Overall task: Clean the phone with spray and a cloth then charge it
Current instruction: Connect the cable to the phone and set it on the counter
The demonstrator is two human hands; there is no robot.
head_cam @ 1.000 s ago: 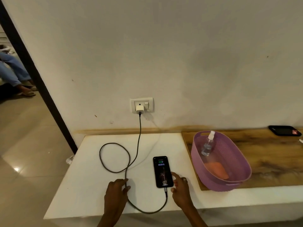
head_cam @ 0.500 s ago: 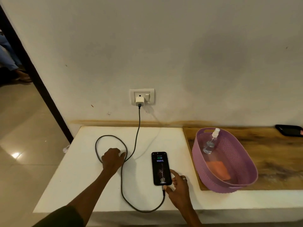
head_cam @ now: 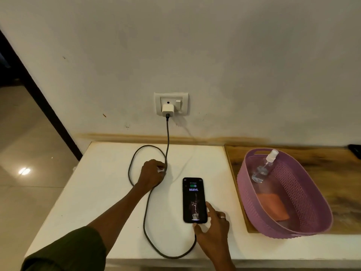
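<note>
Beside the glossy glass phone (head_cam: pixel 194 200), a perforated plastic basket (head_cam: pixel 304 194) (matt lilac). It rests on grained wood (head_cam: pixel 336 173).

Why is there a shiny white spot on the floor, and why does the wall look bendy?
In the head view, the white spot is a lamp's glare on the glossy floor tiles; the wide-angle lens bows the dark door frame and wall; the lit phone screen stays sharp.

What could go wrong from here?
1. The left hand grips the cable near its crossing; a tug could drag the phone or strain the charger.
2. The cable's loop hangs past the table edge, so it may snag.
3. The right hand touches the phone's corner and could nudge its plug loose.
</note>
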